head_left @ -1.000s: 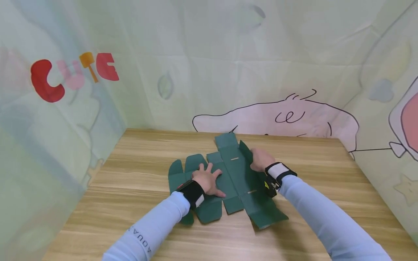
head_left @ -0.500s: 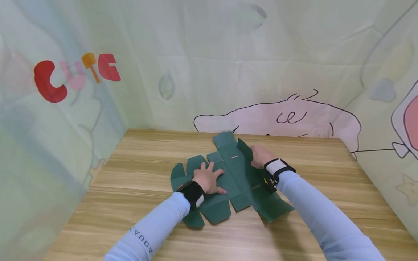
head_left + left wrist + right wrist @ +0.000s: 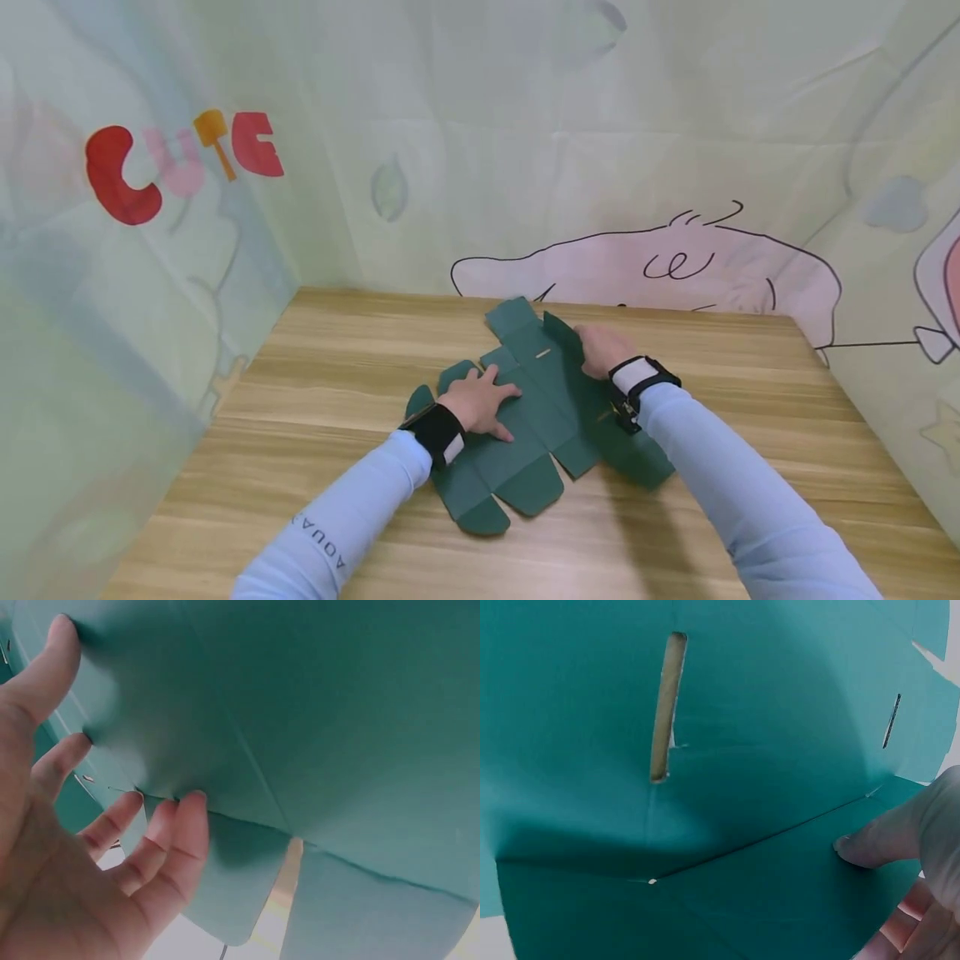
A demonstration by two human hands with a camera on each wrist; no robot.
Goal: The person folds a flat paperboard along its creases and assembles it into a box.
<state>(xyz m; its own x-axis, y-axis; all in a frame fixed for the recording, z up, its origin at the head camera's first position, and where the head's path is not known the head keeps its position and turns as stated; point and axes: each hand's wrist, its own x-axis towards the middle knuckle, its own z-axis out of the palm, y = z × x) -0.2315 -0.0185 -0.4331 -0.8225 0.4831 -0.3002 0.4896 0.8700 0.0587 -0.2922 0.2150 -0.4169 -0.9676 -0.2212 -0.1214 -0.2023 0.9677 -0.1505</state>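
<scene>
A dark green cardboard box blank [image 3: 532, 408], unfolded, lies on the wooden table with creases, slots and rounded flaps. My left hand [image 3: 480, 402] rests on its middle panel with fingers spread apart. In the left wrist view the fingertips of that hand [image 3: 82, 877] touch the cardboard. My right hand [image 3: 602, 352] pinches the long right-hand flap, which is tilted up off the panel. In the right wrist view the thumb [image 3: 877, 844] presses the flap's inner face, with the other fingers behind its edge. Beside the fold, a narrow slot [image 3: 667, 709] shows the table through it.
The wooden table [image 3: 337, 350] extends around the blank on all sides. Behind and beside it hangs a printed cloth backdrop [image 3: 375, 83] with cartoon figures and letters. Both wrists wear strapped-on black devices [image 3: 437, 433].
The blank has turned counterclockwise, its near end swinging to the right. Both hands keep their contact with it, the right one still holding the raised flap. The head view has shifted slightly.
</scene>
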